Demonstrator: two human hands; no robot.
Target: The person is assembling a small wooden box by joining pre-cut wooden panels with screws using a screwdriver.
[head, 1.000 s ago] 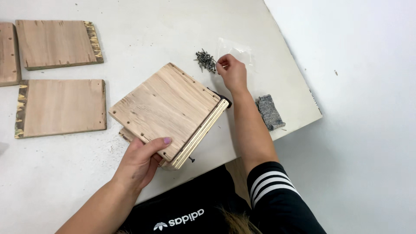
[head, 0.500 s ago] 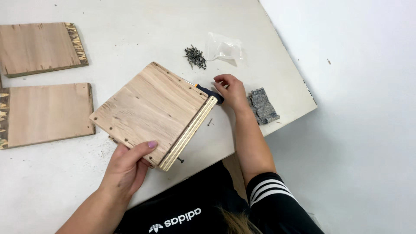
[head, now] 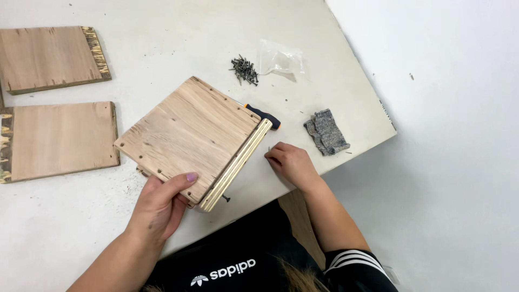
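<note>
Wooden box (head: 192,138) near the surface's front edge could slip: left hand (head: 159,205) grips one corner; right hand (head: 289,162) pinches a tiny screw.

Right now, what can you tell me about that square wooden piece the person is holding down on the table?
The wooden assembly is a pale, square panel of raw-looking wood with small holes along its edges, lying flat and turned diagonally on the white table. A lighter layered side board runs along its right edge. The left hand grips its near corner, thumb on top. The right hand rests beside that side board, fingertips close to it. A dark-handled screwdriver pokes out behind its far corner.
</note>
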